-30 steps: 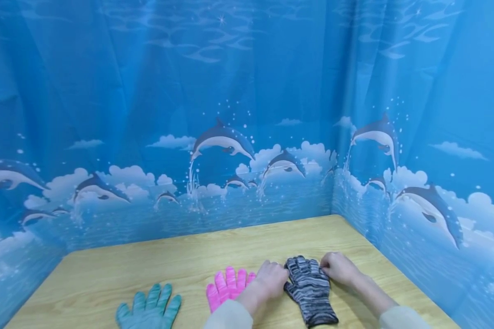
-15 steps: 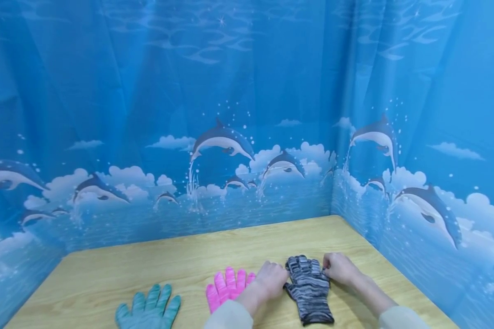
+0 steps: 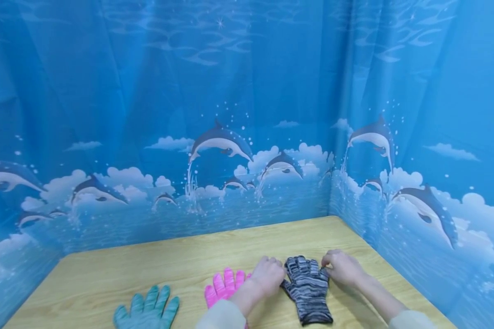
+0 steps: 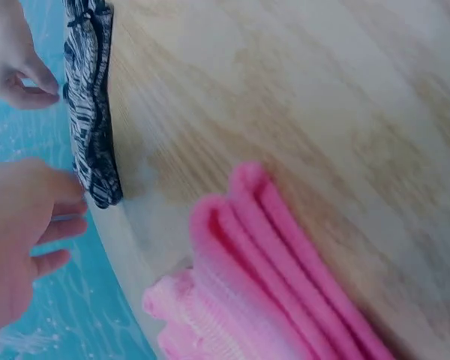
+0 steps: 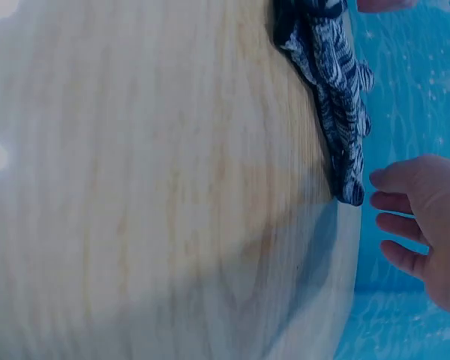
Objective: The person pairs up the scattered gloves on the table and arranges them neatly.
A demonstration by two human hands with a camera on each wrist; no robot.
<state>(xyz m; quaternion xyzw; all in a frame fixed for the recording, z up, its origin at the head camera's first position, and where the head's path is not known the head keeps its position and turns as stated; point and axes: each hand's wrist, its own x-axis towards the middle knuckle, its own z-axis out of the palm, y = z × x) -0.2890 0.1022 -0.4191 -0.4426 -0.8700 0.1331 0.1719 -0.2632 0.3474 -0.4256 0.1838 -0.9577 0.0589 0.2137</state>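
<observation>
A black-and-grey knit glove [image 3: 309, 290] lies palm-down or palm-up on the table, its cuff toward me. My left hand [image 3: 269, 274] is at its left edge, pinching by the glove's thumb. In the left wrist view the left hand's [image 4: 22, 232] fingertips overlap the glove [image 4: 94, 127] end, the other fingers loosely bent. On the far side my right hand [image 3: 343, 267] pinches at the tip of the glove's outer finger. The right wrist view has the right hand [image 5: 424, 217] with bent fingers right by the glove [image 5: 341, 112].
A pink glove [image 3: 221, 288] lies left of the striped one, partly hidden under my left forearm. Farther left is a green glove [image 3: 148, 313], cut off by the frame's bottom. Behind the wooden table [image 3: 181, 256] hangs a blue curtain [image 3: 148, 91] printed with dolphins.
My left hand has shifted slightly left and up, and the striped glove's thumb sticks out farther left. The glove's cuff has moved a little left. My right hand stays near the outer finger.
</observation>
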